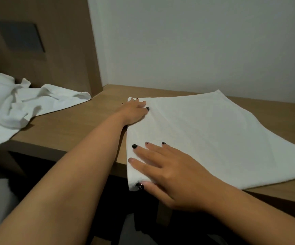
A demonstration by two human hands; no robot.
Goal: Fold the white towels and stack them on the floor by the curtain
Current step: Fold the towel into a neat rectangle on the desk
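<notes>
**Figure. Limp cloth pinned at two corners of one edge**

A white towel (213,138) lies spread flat on the wooden table (69,128), its near-left corner overhanging the front lip. The left hand (134,112) grips the far-left corner, fingers curled round the cloth. The right hand (169,167) lies on the near-left corner, fingers straight on top, thumb under the hanging edge. The hands are well apart along one edge. The towel looks light, soft and limp; it should sag wherever unsupported, so corners or a doubled edge are the likely holds. A crumpled towel heap (10,106) waits at the table's left end.
</notes>
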